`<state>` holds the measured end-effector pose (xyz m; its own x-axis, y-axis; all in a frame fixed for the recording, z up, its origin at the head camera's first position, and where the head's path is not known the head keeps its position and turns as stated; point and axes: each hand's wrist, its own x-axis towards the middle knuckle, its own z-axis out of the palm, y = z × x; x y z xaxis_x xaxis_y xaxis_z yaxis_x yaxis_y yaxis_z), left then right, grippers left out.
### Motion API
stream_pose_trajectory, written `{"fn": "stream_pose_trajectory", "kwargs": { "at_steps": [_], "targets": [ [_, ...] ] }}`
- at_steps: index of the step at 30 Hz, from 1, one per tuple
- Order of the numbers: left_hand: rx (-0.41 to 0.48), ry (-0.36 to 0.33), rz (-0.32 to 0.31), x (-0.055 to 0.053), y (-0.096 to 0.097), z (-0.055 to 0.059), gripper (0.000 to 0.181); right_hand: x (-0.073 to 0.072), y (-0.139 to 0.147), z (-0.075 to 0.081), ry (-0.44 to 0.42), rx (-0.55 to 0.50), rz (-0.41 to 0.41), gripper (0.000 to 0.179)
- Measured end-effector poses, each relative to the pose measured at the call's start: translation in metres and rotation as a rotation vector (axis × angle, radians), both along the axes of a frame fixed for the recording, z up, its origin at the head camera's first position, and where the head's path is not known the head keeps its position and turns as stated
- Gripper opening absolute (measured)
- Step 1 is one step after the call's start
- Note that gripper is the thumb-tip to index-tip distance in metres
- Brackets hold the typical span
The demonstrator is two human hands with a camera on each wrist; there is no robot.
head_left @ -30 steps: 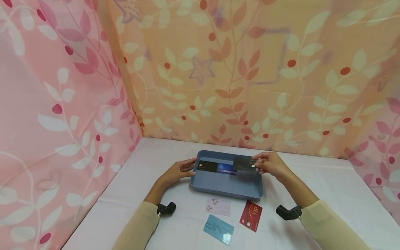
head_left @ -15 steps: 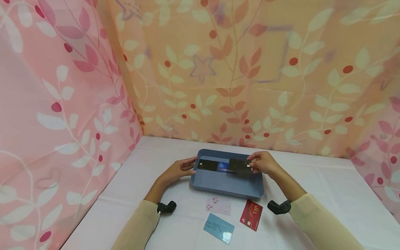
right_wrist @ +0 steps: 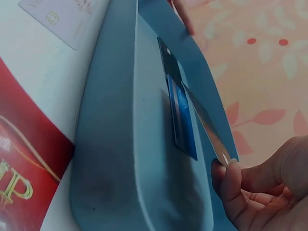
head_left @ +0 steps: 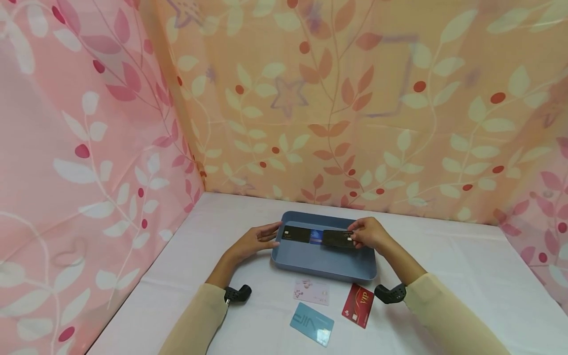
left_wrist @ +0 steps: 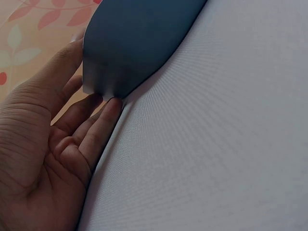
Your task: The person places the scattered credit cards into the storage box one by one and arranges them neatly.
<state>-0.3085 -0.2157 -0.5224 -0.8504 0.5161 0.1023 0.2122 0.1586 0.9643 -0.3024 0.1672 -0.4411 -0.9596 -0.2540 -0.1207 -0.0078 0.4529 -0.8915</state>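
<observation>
My right hand pinches one end of a black card between thumb and fingers. In the right wrist view the card slants above a blue card lying in the blue-grey tray. Seen from the head, it hides much of that blue card. A second black card, with a chip, lies at the left inside the tray. My left hand rests at the tray's left end, its fairly straight fingertips touching the outer wall.
In front of the tray lie a pale pink card, a light blue card and a red VIP card. White cloth covers the table. Floral curtains stand behind and at the sides.
My right hand has moved left and lowered the black card, bringing it over more of the blue card. The left hand stays at the tray's end.
</observation>
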Motion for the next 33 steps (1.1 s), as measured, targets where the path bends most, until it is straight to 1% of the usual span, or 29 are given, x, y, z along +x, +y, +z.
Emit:
{"fn": "stream_pose_trajectory", "kwargs": {
  "at_steps": [4,11,22,27,33],
  "targets": [
    [0.008,0.005,-0.007,0.0,0.0,0.001,0.071,-0.001,0.001,-0.003,-0.006,0.026,-0.009,0.023],
    [0.026,0.02,-0.029,0.0,0.0,0.002,0.072,-0.004,0.003,-0.005,-0.01,0.024,-0.021,0.023],
    [0.008,-0.008,-0.001,0.001,0.001,0.003,0.071,-0.008,0.005,-0.011,-0.02,0.034,-0.028,0.021],
    [0.001,-0.007,0.008,-0.001,0.001,0.001,0.07,-0.009,0.004,-0.012,-0.026,0.052,-0.036,0.021],
    [0.007,-0.006,0.007,0.0,0.001,0.002,0.07,-0.009,0.003,-0.011,-0.039,0.058,-0.054,0.021]
  ]
}}
